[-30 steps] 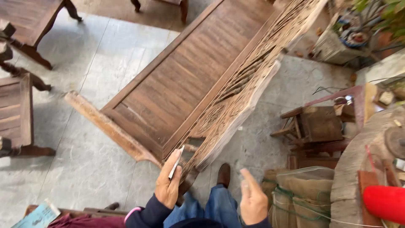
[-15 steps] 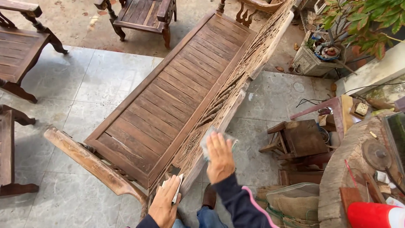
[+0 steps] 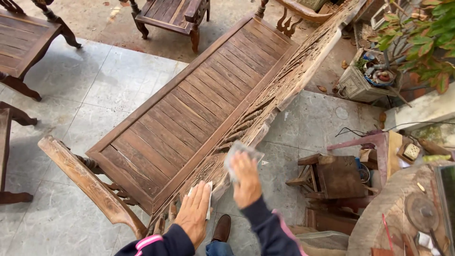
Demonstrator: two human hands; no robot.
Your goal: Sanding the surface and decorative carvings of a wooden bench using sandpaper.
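A long wooden bench (image 3: 189, 109) with a slatted seat and a carved backrest (image 3: 265, 106) stands on grey floor tiles. My left hand (image 3: 193, 213) lies flat on the near end of the carved backrest, over a pale sheet that shows at its edge. My right hand (image 3: 246, 178) presses a grey sheet of sandpaper (image 3: 241, 154) against the backrest's top edge, a little farther along. A worn armrest (image 3: 85, 182) juts out at the bench's near left end. My brown shoe (image 3: 221, 227) shows below the hands.
Other wooden chairs (image 3: 170, 14) and benches (image 3: 23, 42) stand at the back and left. A small dark stool (image 3: 339, 178) and wood scraps sit to the right, beside a round worktop (image 3: 407, 213). A stone planter with a leafy plant (image 3: 365, 80) is at the upper right.
My right hand rose from my lap, took the sandpaper onto the backrest's top edge and slid back towards me. My left hand settled flat on the near end. The view tilted up.
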